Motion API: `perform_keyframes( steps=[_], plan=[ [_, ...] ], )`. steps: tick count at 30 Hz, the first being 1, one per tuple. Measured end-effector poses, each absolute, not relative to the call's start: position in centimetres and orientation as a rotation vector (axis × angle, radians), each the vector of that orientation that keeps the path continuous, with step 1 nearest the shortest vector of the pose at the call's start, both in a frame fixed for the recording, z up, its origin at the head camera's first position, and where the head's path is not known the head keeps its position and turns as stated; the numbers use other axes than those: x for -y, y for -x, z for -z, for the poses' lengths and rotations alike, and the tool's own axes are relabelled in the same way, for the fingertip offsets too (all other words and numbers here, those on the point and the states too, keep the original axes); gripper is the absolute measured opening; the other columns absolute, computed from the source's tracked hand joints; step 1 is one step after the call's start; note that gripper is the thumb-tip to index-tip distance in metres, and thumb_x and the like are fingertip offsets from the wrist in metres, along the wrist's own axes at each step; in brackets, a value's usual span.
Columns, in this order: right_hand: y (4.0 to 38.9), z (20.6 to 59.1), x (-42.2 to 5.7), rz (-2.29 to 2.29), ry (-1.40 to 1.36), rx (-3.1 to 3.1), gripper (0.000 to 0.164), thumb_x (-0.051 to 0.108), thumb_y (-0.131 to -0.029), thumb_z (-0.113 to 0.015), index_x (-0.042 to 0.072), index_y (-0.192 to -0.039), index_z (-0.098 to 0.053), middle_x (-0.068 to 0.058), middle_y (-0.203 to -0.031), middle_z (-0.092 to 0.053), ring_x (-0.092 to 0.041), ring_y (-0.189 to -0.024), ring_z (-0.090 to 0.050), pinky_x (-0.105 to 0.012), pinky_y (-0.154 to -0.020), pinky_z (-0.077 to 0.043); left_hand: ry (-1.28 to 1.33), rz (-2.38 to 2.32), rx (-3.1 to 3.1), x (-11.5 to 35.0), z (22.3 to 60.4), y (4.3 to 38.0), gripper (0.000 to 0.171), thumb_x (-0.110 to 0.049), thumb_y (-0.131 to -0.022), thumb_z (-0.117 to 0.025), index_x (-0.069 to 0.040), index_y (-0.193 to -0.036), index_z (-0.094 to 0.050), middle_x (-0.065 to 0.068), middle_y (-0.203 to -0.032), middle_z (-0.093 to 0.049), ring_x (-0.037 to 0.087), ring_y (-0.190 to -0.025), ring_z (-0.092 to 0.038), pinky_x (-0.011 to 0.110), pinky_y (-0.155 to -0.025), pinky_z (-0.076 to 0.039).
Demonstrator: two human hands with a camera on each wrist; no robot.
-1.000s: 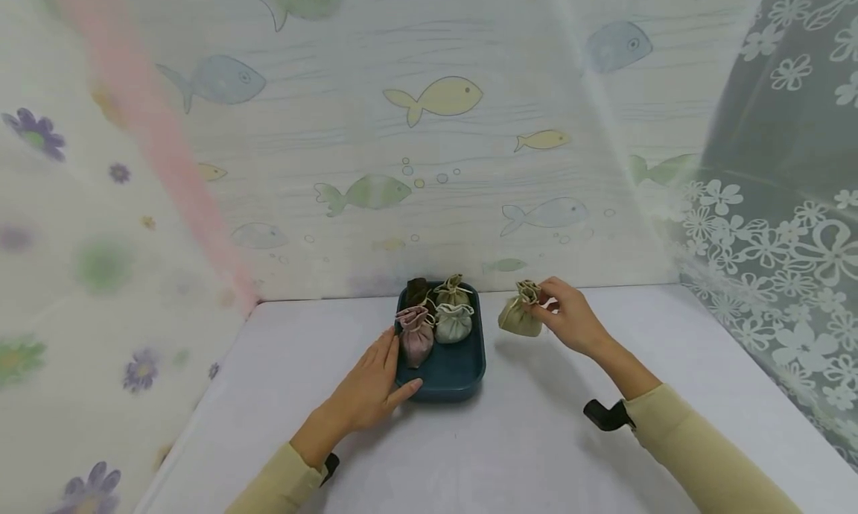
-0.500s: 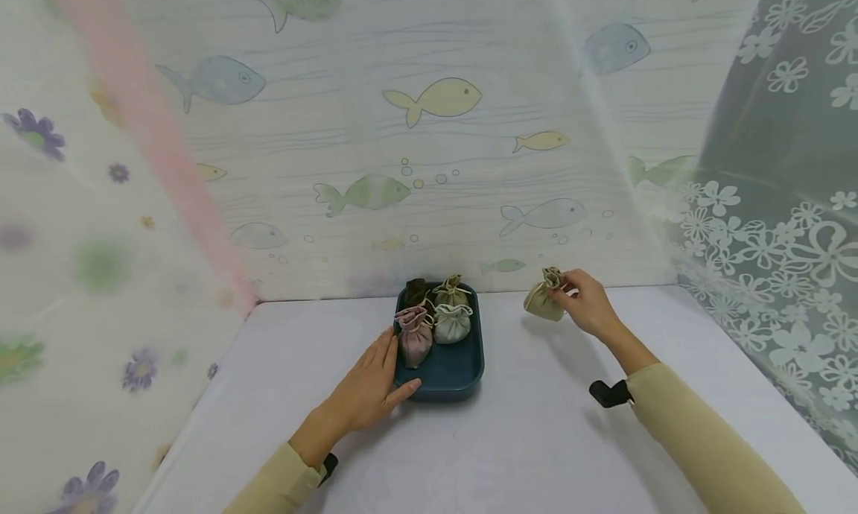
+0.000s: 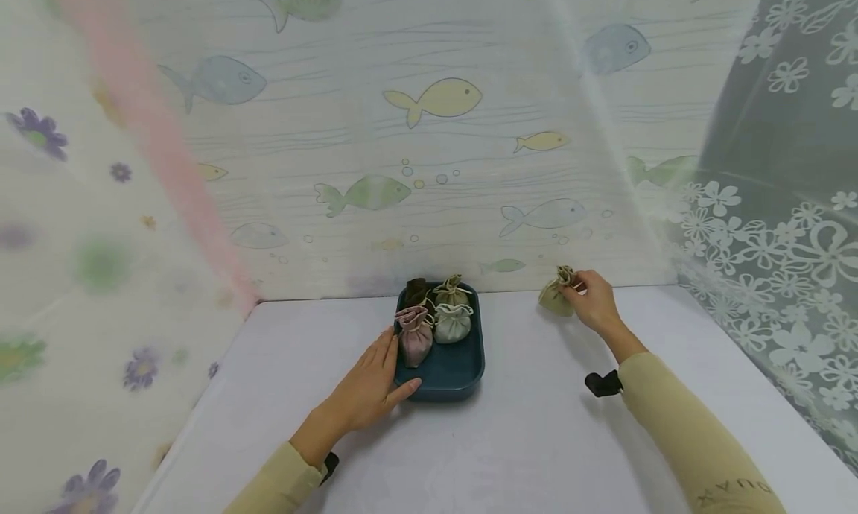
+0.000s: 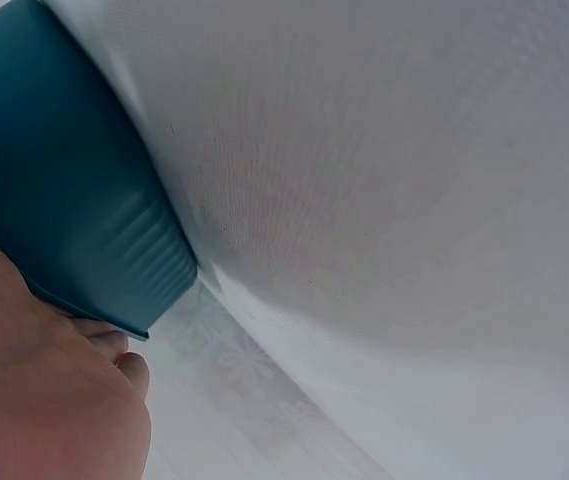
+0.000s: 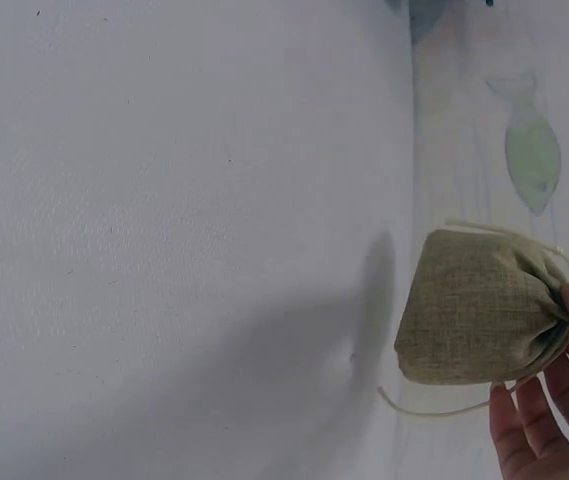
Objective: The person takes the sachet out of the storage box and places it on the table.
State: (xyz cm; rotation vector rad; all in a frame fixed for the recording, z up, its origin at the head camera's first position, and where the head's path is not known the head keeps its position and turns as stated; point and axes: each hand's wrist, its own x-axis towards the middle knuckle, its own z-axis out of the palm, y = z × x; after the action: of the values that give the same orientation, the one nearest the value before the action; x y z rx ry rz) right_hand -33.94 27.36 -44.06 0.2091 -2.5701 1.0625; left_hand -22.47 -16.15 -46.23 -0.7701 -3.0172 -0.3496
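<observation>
My right hand [image 3: 595,299] pinches an olive-green drawstring pouch [image 3: 555,298] by its gathered neck, near the back of the table to the right. In the right wrist view the pouch [image 5: 479,308] hangs over its shadow, its cords dangling loose. My left hand [image 3: 365,384] lies with straight fingers along the left side of a dark blue tray [image 3: 445,389], the thumb at its front rim. Inside the tray sit a pink pouch [image 3: 416,344], a pale grey-green pouch [image 3: 453,325], an olive pouch [image 3: 452,294] and a dark brown pouch [image 3: 416,290].
A white cloth [image 3: 523,447] covers the table. Behind it hangs a pale curtain [image 3: 429,156] printed with fish. Flowered fabric [image 3: 100,275] flanks the left side, and sheer lace [image 3: 791,223] the right.
My right hand has carried the olive-green pouch to the right and farther back, away from the tray. The left hand and the tray have stayed in place.
</observation>
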Motion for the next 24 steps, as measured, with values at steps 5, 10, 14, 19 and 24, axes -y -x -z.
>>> perform_keyframes(
  steps=[5, 10, 14, 19, 24],
  plan=[
    [34.2, 44.9, -28.1, -1.062, -0.157, 2.583, 0.024, 0.010, -0.101, -0.062, -0.013, -0.104, -0.064, -0.030, -0.109, -0.059, -0.045, -0.103, -0.058, -0.046, -0.080, -0.049, 0.772, 0.353, 3.027, 16.0, 46.2, 22.4, 0.099, -0.071, -0.103, -0.031, 0.007, -0.161, -0.012, 0.023, -0.170, -0.003, 0.037, -0.157, -0.009, 0.049, -0.125, -0.017],
    [34.4, 45.5, -28.6, -1.052, -0.139, 2.599, 0.025, 0.011, -0.100, -0.062, -0.013, -0.104, -0.063, -0.031, -0.108, -0.059, -0.045, -0.102, -0.058, -0.045, -0.078, -0.049, 0.769, 0.346, 3.022, 16.0, 46.2, 22.3, 0.099, -0.071, -0.103, -0.031, 0.008, -0.161, -0.012, 0.023, -0.170, -0.004, 0.037, -0.157, -0.010, 0.049, -0.125, -0.018],
    [34.5, 45.7, -28.8, -1.042, -0.129, 2.615, 0.025, 0.012, -0.101, -0.062, -0.013, -0.102, -0.064, -0.032, -0.106, -0.061, -0.045, -0.100, -0.059, -0.043, -0.076, -0.049, 0.772, 0.350, 3.019, 16.0, 46.2, 22.3, 0.099, -0.071, -0.103, -0.032, 0.008, -0.160, -0.012, 0.024, -0.169, -0.005, 0.037, -0.157, -0.010, 0.049, -0.125, -0.018],
    [34.6, 45.9, -28.9, -1.055, -0.115, 2.629, 0.029, 0.016, -0.102, -0.062, -0.013, -0.105, -0.064, -0.031, -0.107, -0.061, -0.043, -0.101, -0.058, -0.042, -0.076, -0.049, 0.772, 0.343, 3.034, 16.0, 46.1, 22.3, 0.100, -0.071, -0.102, -0.032, 0.007, -0.161, -0.011, 0.023, -0.170, -0.003, 0.036, -0.157, -0.009, 0.049, -0.125, -0.018],
    [34.4, 45.9, -29.1, -1.092, -0.121, 2.641, 0.040, 0.019, -0.103, -0.061, -0.015, -0.123, -0.059, -0.034, -0.119, -0.057, -0.047, -0.108, -0.056, -0.054, -0.087, -0.049, 0.763, 0.352, 3.035, 16.1, 46.2, 22.4, 0.100, -0.071, -0.102, -0.033, 0.007, -0.161, -0.011, 0.024, -0.170, -0.003, 0.037, -0.157, -0.009, 0.050, -0.125, -0.018]
  ],
)
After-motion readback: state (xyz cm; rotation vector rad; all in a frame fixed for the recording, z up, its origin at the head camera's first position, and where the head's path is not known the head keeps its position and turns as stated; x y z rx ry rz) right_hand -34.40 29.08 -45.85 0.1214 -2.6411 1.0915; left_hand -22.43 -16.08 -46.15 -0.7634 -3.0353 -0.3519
